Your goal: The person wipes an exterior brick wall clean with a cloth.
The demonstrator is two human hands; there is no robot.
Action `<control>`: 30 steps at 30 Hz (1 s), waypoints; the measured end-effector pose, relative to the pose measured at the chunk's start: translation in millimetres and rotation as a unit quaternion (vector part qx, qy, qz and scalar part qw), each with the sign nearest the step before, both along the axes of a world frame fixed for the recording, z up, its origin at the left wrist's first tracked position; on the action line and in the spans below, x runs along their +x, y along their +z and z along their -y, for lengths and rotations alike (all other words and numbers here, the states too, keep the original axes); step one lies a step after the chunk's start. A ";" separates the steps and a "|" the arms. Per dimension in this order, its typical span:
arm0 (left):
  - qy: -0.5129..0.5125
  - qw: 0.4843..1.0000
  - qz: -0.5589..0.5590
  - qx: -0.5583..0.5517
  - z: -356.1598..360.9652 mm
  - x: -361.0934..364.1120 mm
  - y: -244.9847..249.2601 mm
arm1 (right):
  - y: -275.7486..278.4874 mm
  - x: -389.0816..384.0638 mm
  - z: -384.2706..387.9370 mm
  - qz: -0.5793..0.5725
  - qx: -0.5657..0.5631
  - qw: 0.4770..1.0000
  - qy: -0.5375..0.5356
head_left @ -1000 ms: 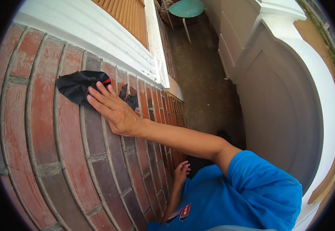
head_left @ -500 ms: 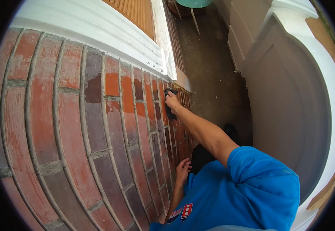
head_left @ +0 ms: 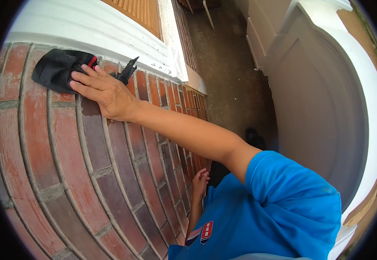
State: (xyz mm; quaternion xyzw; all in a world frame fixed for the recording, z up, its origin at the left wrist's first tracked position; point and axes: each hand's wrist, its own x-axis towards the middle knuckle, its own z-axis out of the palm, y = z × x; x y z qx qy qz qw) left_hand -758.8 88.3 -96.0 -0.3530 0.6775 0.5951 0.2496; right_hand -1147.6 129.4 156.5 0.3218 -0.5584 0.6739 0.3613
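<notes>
My right hand (head_left: 106, 93) reaches far to the left across the brick wall (head_left: 110, 169). Its fingers lie over a black cloth (head_left: 54, 69) with a red edge and press it to the upper bricks, just under the white ledge. A twisted end of the cloth pokes out on the other side of the hand. Near the hand some bricks look darker and wet. My left hand (head_left: 200, 180) hangs low beside the wall, fingers loosely bent and apart, with nothing seen in it.
Above the bricks runs a white sill (head_left: 89, 30) with chipped paint, below a slatted wooden shutter (head_left: 141, 13). A grey and white curved wall (head_left: 323, 99) bounds the right side. Between them lies a narrow concrete floor (head_left: 227, 69), with a dark shoe (head_left: 254, 138) on it.
My right hand has swept the cloth left along the top of the bricks, away from the far corner, and the cloth has spread out. My left hand has barely moved.
</notes>
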 end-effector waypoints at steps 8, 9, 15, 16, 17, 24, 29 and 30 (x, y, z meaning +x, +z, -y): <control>-0.035 0.997 0.056 -0.032 -8.3 -4.6 -11.0 | -270.7 179.8 0.0 0.436 0.185 0.881 0.024; -0.058 0.996 0.062 -0.031 -6.1 -4.4 -18.9 | -272.8 201.6 -7.1 0.448 0.157 0.878 0.061; -0.122 0.989 0.019 -0.085 -25.4 -32.9 -1.8 | -287.7 202.0 -86.9 0.606 0.225 0.739 0.192; -0.129 0.988 0.006 -0.091 -26.5 -38.4 2.2 | -282.1 192.2 -106.6 0.640 0.214 0.713 0.192; -0.136 0.986 -0.008 -0.096 -27.0 -43.3 4.7 | -275.2 185.6 -128.7 0.640 0.208 0.717 0.183; -0.178 0.958 -0.193 -0.114 -41.0 -76.6 35.1 | -272.3 184.9 -258.2 0.655 0.170 0.734 0.063; -0.168 0.943 -0.286 -0.004 -68.2 -120.6 85.4 | -253.1 219.9 -337.4 0.667 0.096 0.738 0.038; -0.170 0.937 -0.304 0.025 -74.7 -127.8 99.5 | -251.4 229.5 -351.5 0.665 0.085 0.741 0.019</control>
